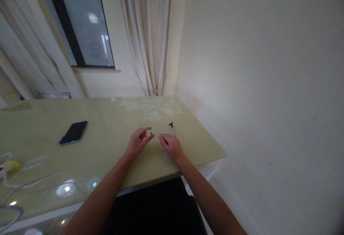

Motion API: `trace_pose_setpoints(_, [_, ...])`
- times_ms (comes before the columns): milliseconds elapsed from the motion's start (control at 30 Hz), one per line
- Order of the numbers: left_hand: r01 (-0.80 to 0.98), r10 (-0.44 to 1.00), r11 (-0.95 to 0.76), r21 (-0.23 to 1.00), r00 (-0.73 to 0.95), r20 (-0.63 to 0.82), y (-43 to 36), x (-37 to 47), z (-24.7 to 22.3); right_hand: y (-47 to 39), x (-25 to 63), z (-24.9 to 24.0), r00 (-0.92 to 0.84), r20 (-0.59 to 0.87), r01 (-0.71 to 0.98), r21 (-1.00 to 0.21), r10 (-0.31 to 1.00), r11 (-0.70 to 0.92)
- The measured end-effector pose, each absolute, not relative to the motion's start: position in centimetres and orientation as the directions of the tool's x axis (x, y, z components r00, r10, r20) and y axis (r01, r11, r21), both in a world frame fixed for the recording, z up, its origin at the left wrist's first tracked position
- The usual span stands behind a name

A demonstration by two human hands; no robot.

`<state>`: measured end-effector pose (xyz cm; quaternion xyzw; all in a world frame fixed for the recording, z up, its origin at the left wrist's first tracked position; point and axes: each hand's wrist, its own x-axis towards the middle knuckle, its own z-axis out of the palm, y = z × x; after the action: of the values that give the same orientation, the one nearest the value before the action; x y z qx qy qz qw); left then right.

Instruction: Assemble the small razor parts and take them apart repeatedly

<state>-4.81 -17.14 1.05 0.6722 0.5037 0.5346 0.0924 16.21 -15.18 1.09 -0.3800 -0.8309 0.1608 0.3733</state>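
Observation:
My left hand [137,141] pinches a small dark-and-silver piece [151,131] between thumb and index finger; its exact kind is too small to make out. My right hand [172,146] is closed on a thin pale stick [156,134], whose far end meets or nearly touches that piece. Most of the stick's near end is hidden by my right fingers. Just beyond my right hand, a razor [172,129] with a dark head and a light handle lies on the glossy greenish table [199,145].
A dark tablet or phone [74,133] lies on the left part of the table. Pale cables [29,183] and a yellow-and-white object [10,167] are at the far left. A wall [258,84] borders the right side. Curtains [150,37] and a window [86,19] stand behind.

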Motion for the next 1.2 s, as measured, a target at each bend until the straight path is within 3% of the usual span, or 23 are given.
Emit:
trace_pose_setpoints(467, [0.581, 0.770, -0.488, 0.651, -0.064, 0.635, -16.94, -4.88, 0.66, -14.98, 16.11, 0.72, -0.334, 0.498, 0.582, -0.559, 0.800, 0.590])
trace_pose_setpoints(600, [0.579, 0.773, -0.495, 0.648, -0.047, 0.633, -16.90, -4.90, 0.58, -15.12, 16.06, 0.77, -0.424, 0.511, 0.528, -0.531, 0.747, 0.663])
trace_pose_setpoints(767, [0.585, 0.775, -0.497, 0.641, -0.034, 0.631, -16.83, -4.98, 0.53, -15.16, 15.96, 0.80, -0.325, 0.506, 0.585, -0.557, 0.799, 0.590])
trace_pose_setpoints(900, [0.587, 0.779, -0.491, 0.644, -0.036, 0.626, -16.86, -5.00, 0.59, -15.20, 15.93, 0.76, -0.413, 0.512, 0.552, -0.517, 0.753, 0.654])
trace_pose_setpoints(1067, [0.592, 0.784, -0.481, 0.646, -0.038, 0.619, -16.91, -4.98, 0.66, -15.10, 15.94, 0.69, -0.324, 0.495, 0.619, -0.533, 0.806, 0.577])
trace_pose_setpoints(1200, [0.594, 0.783, -0.483, 0.643, -0.034, 0.621, -16.91, -4.98, 0.63, -15.12, 15.89, 0.66, -0.421, 0.501, 0.569, -0.504, 0.757, 0.650])
